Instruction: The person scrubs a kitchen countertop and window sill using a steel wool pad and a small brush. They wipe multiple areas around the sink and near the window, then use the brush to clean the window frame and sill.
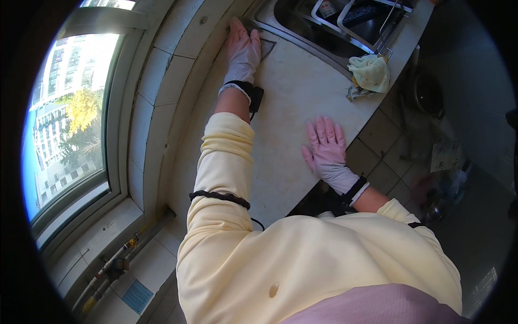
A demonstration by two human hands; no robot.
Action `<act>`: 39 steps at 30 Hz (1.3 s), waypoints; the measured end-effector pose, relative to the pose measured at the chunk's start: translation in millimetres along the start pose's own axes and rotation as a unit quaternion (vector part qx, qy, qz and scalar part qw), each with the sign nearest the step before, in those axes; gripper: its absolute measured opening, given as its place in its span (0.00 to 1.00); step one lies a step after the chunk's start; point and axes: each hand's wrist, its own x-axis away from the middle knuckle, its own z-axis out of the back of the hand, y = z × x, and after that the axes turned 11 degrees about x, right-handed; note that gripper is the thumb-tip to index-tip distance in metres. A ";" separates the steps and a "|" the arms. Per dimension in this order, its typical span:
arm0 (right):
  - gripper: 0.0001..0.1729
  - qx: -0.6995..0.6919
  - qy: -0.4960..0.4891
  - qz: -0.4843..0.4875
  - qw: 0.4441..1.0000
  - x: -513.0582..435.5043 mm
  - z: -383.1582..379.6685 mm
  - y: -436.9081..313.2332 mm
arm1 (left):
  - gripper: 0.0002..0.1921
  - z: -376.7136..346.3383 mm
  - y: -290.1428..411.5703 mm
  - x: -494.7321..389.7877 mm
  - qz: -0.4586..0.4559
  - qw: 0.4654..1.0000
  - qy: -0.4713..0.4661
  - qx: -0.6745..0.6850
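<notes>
My left hand (pixel 244 48), in a pink and white glove, reaches to the back of the pale countertop (pixel 283 93), between the tiled window wall and the sink. Its fingers point at the wall's foot. A grey, mesh-like piece (pixel 267 47) shows beside its palm; whether the fingers grip it is hidden. My right hand (pixel 325 143), gloved alike, rests palm down near the counter's front edge, fingers spread, holding nothing. A crumpled pale yellow-green cloth (pixel 369 73) lies at the near corner of the steel sink (pixel 311 45), beyond my right hand.
A metal rack (pixel 344 25) stands over the sink. The window (pixel 117 101) and tiled wall run along the left, with pipes (pixel 115 265) lower down. Right of the counter, over the tiled floor (pixel 378 166), are a dark round pan (pixel 428 93) and blurred items.
</notes>
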 end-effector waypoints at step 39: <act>0.23 -0.400 0.204 -0.074 0.891 -125.1 -15.6 259.2 | 0.41 5.3 116.1 179.6 0.171 0.973 0.012 -0.152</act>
